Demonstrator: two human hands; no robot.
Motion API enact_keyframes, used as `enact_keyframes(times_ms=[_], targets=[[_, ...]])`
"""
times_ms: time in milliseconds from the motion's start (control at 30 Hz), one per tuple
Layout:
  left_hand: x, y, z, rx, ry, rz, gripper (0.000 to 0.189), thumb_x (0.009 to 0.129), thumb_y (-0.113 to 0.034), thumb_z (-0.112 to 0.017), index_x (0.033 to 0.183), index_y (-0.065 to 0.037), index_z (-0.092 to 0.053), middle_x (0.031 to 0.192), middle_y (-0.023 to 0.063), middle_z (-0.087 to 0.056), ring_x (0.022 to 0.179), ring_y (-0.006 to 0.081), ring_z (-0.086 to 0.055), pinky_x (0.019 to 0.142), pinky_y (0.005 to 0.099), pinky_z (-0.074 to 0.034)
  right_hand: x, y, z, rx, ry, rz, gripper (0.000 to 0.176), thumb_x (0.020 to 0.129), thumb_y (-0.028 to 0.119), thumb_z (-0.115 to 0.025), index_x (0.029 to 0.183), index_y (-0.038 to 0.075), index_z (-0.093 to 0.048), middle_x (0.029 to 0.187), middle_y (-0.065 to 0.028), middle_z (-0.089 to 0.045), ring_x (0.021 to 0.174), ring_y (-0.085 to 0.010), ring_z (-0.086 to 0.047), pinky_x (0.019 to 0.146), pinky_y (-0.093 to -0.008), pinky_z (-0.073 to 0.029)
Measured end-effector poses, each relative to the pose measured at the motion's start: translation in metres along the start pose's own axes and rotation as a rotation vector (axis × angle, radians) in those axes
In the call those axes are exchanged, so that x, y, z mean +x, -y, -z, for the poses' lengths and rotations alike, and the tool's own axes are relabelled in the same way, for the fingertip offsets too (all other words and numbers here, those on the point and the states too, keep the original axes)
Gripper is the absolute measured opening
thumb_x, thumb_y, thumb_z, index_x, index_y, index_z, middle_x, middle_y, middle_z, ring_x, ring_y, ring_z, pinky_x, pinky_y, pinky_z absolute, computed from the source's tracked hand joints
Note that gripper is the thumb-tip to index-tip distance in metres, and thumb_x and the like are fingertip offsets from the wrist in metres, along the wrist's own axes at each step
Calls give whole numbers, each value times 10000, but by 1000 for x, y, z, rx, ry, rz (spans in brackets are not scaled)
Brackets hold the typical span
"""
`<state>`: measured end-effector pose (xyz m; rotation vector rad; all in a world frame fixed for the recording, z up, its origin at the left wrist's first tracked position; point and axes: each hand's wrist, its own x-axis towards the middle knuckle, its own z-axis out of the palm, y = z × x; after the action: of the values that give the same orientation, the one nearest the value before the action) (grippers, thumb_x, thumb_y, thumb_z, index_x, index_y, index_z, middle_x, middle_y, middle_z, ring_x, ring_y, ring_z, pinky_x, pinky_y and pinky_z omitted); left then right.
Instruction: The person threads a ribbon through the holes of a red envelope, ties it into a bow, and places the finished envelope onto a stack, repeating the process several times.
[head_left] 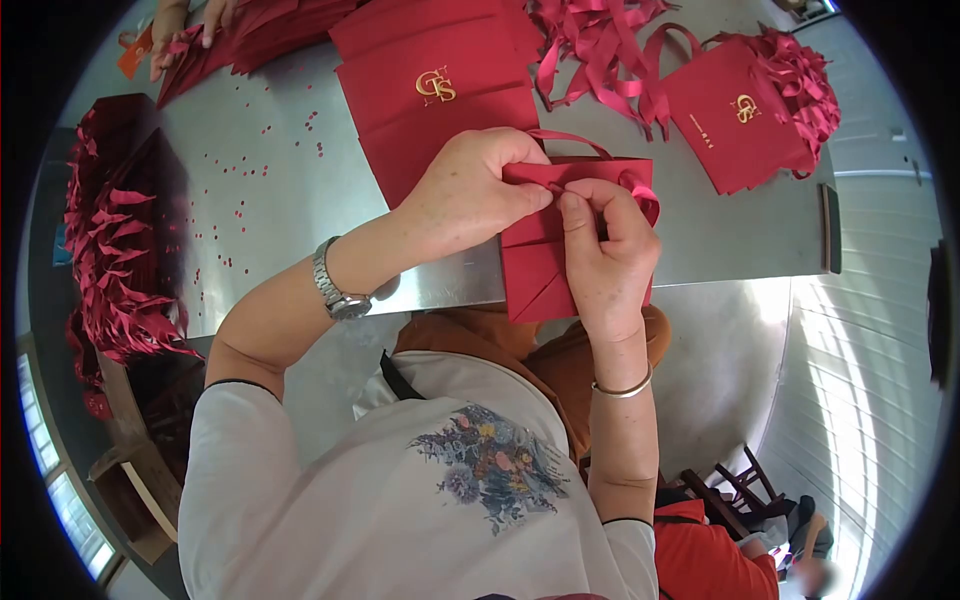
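A red paper gift bag (535, 272) is in front of me at the near edge of the table, with its folded bottom toward my lap. My left hand (475, 190), with a watch on its wrist, grips the bag's top edge between thumb and fingers. Close beside it, my right hand (612, 240) pinches a piece of red ribbon at the bag's rim; its tip is partly hidden by my fingers. A ribbon handle (572, 138) arches from the far side of the opening, and a ribbon loop (641, 190) hangs at the right.
Flat red bags (440, 125) with gold lettering lie overlapped beyond my hands. Loose ribbons (600, 50) are heaped at the back, and a stack of ribboned bags (735, 120) stands right. More bags (120, 240) fill the left end. Another person's hands (205, 25) hold red material at top left.
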<state>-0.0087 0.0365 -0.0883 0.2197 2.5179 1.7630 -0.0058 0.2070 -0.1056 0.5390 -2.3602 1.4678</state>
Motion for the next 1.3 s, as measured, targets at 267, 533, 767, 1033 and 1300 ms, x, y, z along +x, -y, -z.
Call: enact_keyframes(times_ms=[267, 533, 767, 1033, 1300], targets=[[-2, 3, -5, 72, -60, -106, 209, 774, -34, -628, 968, 43, -644, 952, 185, -635, 869, 331, -638, 760, 378, -505, -2, 3, -8, -144, -76, 11, 90, 797, 34, -709, 845, 45, -635, 743, -80, -648, 611, -226, -624, 566, -321, -507], [-5, -1, -8, 148, -102, -136, 188, 779, -3, -590, 960, 38, -621, 943, 204, -630, 879, 372, -624, 764, 420, -503, 6, 2, -9, -459, -20, 364, 111, 748, 23, -697, 806, 59, -609, 684, -89, -605, 593, -269, -596, 542, -367, -488], [-6, -6, -1, 89, -67, -70, 200, 859, 4, -608, 1055, 33, -581, 902, 102, -645, 719, 166, -629, 646, 299, -510, 11, 8, -7, -279, -8, 201, 99, 783, 9, -676, 860, 46, -626, 746, -95, -628, 665, -284, -616, 603, -368, -509], [-3, -6, 3, -15, 16, 86, 186, 900, -24, -588, 1077, 31, -581, 833, 39, -619, 632, 85, -565, 558, 263, -484, 8, 9, -4, -229, -25, 158, 104, 803, -12, -672, 880, 27, -613, 815, -114, -636, 745, -311, -618, 655, -382, -508], [0, -6, 8, -211, 178, 283, 199, 898, -31, -594, 1093, 2, -616, 846, -3, -612, 690, 47, -520, 596, 218, -434, -1, 3, 1, -181, 18, 123, 89, 816, -11, -663, 861, 19, -592, 790, -116, -624, 716, -300, -607, 633, -366, -496]])
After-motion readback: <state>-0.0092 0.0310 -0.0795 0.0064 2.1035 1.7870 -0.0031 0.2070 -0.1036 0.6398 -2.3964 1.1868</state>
